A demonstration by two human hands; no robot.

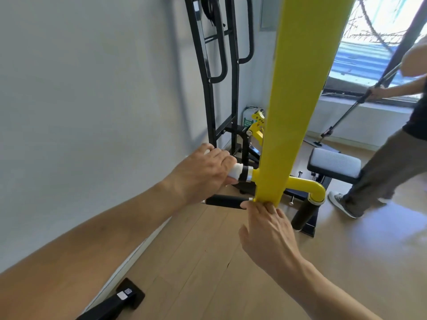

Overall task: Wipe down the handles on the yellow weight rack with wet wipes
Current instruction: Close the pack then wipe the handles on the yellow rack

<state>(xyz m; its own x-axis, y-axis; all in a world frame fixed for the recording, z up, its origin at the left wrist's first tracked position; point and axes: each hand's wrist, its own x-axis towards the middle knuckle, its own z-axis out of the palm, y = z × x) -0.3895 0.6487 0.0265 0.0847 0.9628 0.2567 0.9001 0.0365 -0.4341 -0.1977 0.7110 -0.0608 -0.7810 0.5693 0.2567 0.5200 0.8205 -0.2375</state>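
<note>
Your left hand (pixel 208 168) is wrapped tight around a white wet wipe (pixel 235 170) on the upper black handle (pixel 242 173) — right where it joins the yellow rack post (pixel 298 100). Your right hand (pixel 268 232) has its fingers laid out straight, touching the bottom end of the post, just beside the lower black handle (pixel 225 201). A padded bench (pixel 335 163) sits past the post.

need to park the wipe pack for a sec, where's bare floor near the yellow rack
Bare wooden floor lies between the wall's baseboard and the right hand. It is crowded past the yellow upright: black frame, padded bench and another person's shoe.
</note>
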